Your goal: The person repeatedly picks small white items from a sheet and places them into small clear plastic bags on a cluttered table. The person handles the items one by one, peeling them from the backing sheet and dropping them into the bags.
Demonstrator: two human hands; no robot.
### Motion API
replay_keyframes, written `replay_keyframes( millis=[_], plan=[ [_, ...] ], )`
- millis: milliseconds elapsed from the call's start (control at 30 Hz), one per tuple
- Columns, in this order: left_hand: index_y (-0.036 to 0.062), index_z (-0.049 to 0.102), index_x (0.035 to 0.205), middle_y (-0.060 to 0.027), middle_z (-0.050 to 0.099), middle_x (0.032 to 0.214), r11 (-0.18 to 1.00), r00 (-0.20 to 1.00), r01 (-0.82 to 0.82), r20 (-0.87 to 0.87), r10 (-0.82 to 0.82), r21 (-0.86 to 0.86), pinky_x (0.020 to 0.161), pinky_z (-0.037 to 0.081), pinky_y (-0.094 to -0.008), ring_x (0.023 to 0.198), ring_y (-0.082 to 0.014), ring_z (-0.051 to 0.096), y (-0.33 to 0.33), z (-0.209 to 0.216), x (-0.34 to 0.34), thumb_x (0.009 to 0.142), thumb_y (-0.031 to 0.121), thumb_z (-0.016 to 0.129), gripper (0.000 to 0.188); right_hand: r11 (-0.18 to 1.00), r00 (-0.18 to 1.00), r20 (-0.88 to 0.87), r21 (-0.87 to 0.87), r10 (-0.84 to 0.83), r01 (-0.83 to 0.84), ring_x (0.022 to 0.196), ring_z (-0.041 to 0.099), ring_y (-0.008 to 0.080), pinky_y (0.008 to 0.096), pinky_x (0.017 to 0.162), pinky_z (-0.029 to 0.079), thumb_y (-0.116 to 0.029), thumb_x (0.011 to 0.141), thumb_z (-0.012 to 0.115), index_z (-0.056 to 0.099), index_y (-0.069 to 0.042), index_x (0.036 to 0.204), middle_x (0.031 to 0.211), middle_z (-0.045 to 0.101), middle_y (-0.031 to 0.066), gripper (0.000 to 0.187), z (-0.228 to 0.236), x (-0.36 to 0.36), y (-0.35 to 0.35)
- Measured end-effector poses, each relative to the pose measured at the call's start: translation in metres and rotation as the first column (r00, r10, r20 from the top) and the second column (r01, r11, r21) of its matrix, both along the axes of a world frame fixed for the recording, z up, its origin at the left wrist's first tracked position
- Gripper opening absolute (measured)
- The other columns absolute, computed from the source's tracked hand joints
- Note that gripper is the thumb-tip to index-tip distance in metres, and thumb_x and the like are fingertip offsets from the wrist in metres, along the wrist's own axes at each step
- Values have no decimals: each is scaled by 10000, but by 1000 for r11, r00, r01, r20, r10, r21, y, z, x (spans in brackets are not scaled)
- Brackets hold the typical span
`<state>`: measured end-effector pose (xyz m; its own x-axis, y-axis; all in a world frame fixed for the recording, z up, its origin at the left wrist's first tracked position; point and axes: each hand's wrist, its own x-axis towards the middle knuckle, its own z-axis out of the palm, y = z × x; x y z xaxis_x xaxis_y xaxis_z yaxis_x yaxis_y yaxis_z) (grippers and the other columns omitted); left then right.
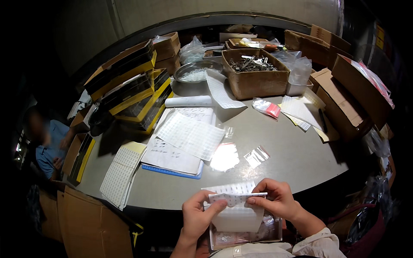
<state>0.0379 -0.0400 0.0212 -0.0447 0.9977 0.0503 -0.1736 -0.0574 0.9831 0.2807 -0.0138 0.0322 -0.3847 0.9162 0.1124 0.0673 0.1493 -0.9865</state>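
Note:
Near the front edge of the table, a white sheet of small printed labels [236, 219] is bent over between my hands, its upper fold facing up. My left hand [197, 215] is closed on the sheet's left end, thumb on top. At the right end my right hand [279, 202] pinches the same sheet between thumb and fingers. Below it, close to my body, sits an open box [280, 234] with small clear plastic bags [234, 238] inside, partly hidden by the sheet.
Small zip bags [257, 156] lie ahead on the table. Label sheets [191, 134] rest on a blue clipboard [172, 170]; more sheets [122, 174] lie left. Behind stand a carton of metal parts [256, 84], a round metal bowl [176, 81] and cardboard boxes [340, 99]. Another person [51, 142] is at far left.

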Motion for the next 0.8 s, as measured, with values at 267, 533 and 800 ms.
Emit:
replay_keyframes(
  millis=[267, 533, 800],
  plan=[
    [-51, 739, 898, -61, 746, 790, 999, 968, -7, -249, 17, 42, 657, 506, -215, 732, -79, 661, -7, 1, -5, 900, 75, 842, 162, 952, 990, -138, -306, -13, -30, 684, 611, 22, 200, 549, 439, -121, 964, 787, 695, 3, 984, 825, 731, 33, 156, -1, 5, -2],
    [-42, 770, 905, -54, 755, 775, 999, 997, 11, -77, -14, -38, 649, 509, -239, 733, -79, 661, -3, 9, 1, 889, 78, 844, 143, 963, 954, -269, -262, -131, 58, 660, 592, 27, 195, 536, 415, -99, 967, 774, 698, 8, 979, 817, 721, 34, 132, -10, 14, -2],
    [-40, 726, 858, -50, 737, 754, 996, 951, -20, -306, 46, 87, 626, 481, -218, 699, -72, 636, -7, 7, -1, 914, 100, 825, 180, 998, 967, -253, -60, 3, -19, 773, 642, 63, 217, 660, 495, -98, 944, 794, 690, 26, 1000, 923, 725, 50, 171, -11, 17, 2]
  ],
)
